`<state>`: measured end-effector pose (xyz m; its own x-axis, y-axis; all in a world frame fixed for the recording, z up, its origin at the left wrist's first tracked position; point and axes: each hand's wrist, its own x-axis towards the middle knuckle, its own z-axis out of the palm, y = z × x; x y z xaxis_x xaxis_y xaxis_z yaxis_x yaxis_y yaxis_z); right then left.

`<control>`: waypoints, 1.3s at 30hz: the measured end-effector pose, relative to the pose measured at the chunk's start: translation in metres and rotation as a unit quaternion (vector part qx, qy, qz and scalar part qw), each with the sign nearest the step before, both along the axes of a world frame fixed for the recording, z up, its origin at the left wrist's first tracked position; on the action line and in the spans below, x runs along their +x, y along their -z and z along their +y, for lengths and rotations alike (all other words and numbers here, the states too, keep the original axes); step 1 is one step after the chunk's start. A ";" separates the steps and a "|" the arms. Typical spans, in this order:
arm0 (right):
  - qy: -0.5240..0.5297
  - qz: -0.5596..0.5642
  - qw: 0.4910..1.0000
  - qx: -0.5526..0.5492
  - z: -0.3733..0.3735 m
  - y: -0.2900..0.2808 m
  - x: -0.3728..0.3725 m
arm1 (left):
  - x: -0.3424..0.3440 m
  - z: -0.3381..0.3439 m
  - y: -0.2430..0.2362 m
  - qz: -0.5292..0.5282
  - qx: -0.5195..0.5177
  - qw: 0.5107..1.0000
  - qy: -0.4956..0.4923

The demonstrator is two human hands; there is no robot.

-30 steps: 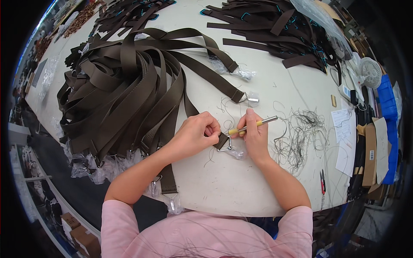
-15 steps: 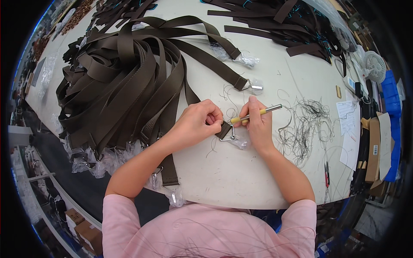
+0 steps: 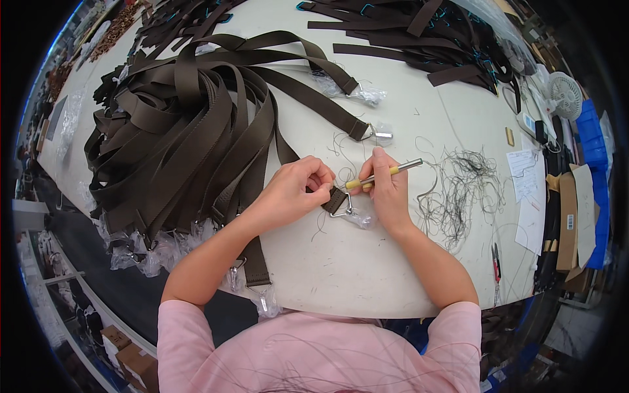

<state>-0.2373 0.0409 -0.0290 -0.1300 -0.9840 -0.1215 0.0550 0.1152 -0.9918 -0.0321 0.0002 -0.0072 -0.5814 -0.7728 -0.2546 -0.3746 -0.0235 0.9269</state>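
My left hand [image 3: 296, 190] is closed around a dark brown webbing strap [image 3: 335, 201] near its sewn end, thumb and finger pinched together. A metal ring and a plastic-wrapped clip [image 3: 358, 219] hang off that end and lie on the table. My right hand [image 3: 388, 193] grips a slim pen-like tool [image 3: 404, 166] with a yellow section and a silver metal shaft. The tool's yellow end points at the strap end, close to my left fingertips. Whether its tip touches the strap is too small to tell. Loose dark threads lie around the strap end.
A large heap of brown straps [image 3: 190, 131] with plastic-wrapped clips covers the table's left side. A tangle of cut threads [image 3: 462, 190] lies right of my right hand, with red-handled snips [image 3: 496, 272] beyond. Papers [image 3: 526, 190], a white fan [image 3: 565, 93] and more straps [image 3: 419, 39] stand or lie farther off.
The whole view has shifted slightly, so the table's things appear a little farther left. Both hands keep nearly the same hold on the strap and the tool.
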 end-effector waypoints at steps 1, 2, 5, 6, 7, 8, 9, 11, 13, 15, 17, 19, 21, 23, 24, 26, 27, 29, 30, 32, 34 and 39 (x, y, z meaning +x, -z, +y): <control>0.017 -0.035 0.999 -0.010 -0.001 0.000 -0.002 | 0.001 -0.001 -0.005 -0.012 -0.086 0.996 0.010; 0.034 -0.071 0.997 -0.021 0.000 0.001 -0.003 | 0.004 -0.001 -0.012 -0.023 -0.172 0.985 0.019; 0.068 -0.065 0.994 -0.058 0.004 -0.002 -0.008 | 0.014 0.000 -0.021 -0.185 -0.421 0.886 0.069; 0.078 -0.045 0.993 -0.072 0.007 -0.003 -0.009 | 0.017 0.001 -0.021 -0.256 -0.494 0.826 0.086; 0.060 -0.026 0.993 -0.103 0.008 0.000 -0.009 | 0.020 0.000 -0.019 -0.268 -0.475 0.833 0.092; 0.066 -0.020 0.986 -0.148 0.007 0.001 -0.006 | 0.022 -0.002 -0.014 -0.264 -0.494 0.824 0.086; 0.073 -0.013 0.978 -0.194 0.007 0.000 -0.002 | 0.024 -0.005 -0.011 -0.239 -0.503 0.827 0.084; 0.064 -0.002 0.964 -0.260 0.008 0.006 -0.001 | 0.024 -0.008 -0.016 -0.166 -0.564 0.807 0.056; 0.092 0.031 0.956 -0.276 0.007 0.005 -0.003 | 0.020 -0.007 -0.022 -0.088 -0.619 0.780 -0.027; 0.092 0.042 0.955 -0.279 0.006 0.002 -0.006 | 0.023 -0.009 -0.033 -0.044 -0.676 0.731 -0.082; 0.090 0.077 0.944 -0.308 0.007 -0.001 -0.003 | 0.035 -0.006 -0.032 -0.050 -0.691 0.717 -0.076; 0.095 0.115 0.930 -0.335 0.010 -0.004 0.000 | 0.050 0.000 -0.044 -0.063 -0.709 0.700 -0.064; 0.082 0.171 0.913 -0.362 0.014 -0.001 -0.010 | 0.064 0.015 -0.074 -0.088 -0.672 0.735 0.010; 0.061 0.199 0.906 -0.368 0.019 0.004 -0.015 | 0.091 0.038 -0.102 -0.137 -0.584 0.793 0.107; 0.048 0.210 0.905 -0.368 0.022 0.004 -0.017 | 0.109 0.053 -0.112 -0.165 -0.514 0.825 0.166; 0.022 0.231 0.900 -0.368 0.029 0.002 -0.020 | 0.153 0.087 -0.125 -0.391 -0.384 0.810 0.210; 0.019 0.219 0.904 -0.366 0.032 0.000 -0.018 | 0.180 0.101 -0.132 -0.450 -0.357 0.794 0.198; 0.014 0.208 0.908 -0.364 0.033 -0.003 -0.017 | 0.188 0.113 -0.152 -0.516 -0.289 0.790 0.164; 0.016 0.206 0.912 -0.354 0.032 -0.001 -0.017 | 0.177 0.107 -0.155 -0.442 -0.303 0.834 0.131; 0.016 0.198 0.921 -0.334 0.031 0.002 -0.018 | 0.141 0.099 -0.155 -0.285 -0.319 0.902 0.057; 0.005 0.208 0.912 -0.354 0.028 0.005 -0.015 | 0.091 0.093 -0.126 -0.169 -0.329 0.927 0.068; 0.034 0.231 0.901 -0.366 0.038 -0.002 -0.032 | 0.000 0.058 0.008 -0.370 -0.410 0.830 0.072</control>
